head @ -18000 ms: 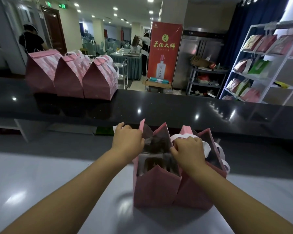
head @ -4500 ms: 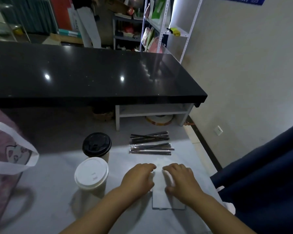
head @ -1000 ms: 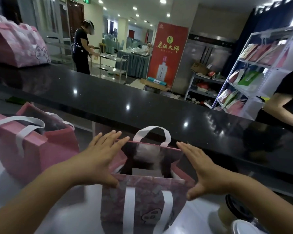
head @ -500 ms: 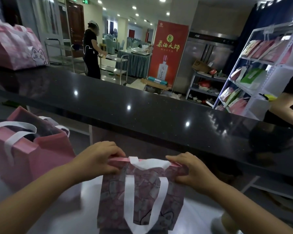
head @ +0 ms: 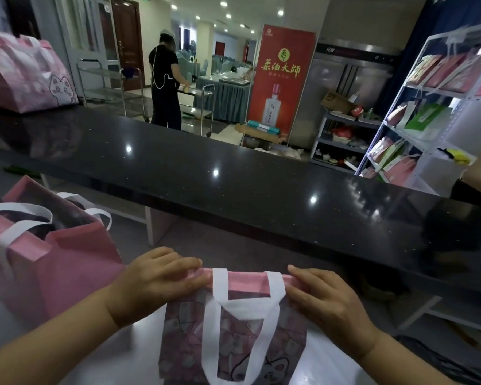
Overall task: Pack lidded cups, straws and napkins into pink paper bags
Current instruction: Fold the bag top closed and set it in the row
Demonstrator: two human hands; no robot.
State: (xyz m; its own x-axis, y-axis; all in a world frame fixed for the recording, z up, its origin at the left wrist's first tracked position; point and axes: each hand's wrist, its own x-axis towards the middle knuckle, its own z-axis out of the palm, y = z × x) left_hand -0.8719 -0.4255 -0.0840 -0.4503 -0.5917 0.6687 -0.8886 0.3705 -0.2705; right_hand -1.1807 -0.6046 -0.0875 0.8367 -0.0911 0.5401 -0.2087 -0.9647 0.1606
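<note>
Glossy counter (head: 233,190); left hand (head: 156,284), right hand (head: 325,298) pinch bag (head: 233,340)

Patterned pink bag (head: 233,340) upright, top folded shut

Mixed light. Ceiling spotlights (head: 228,15) in the far hall are bright, the near zone is dim. Black tabletop (head: 233,190) is glossy: three hard pinpoint reflections, plus dark mirror images along it. White tabletop (head: 145,343) shows broad washed-out glare beside the pink paper bag (head: 233,337). Top right blows out around the white shelf (head: 428,120). Strong wide-angle bend: shelf uprights lean, black tabletop edge slants. Left hand (head: 156,282) and right hand (head: 328,298) slightly soft. Far-left bag (head: 25,76) smeared at the frame edge.
</note>
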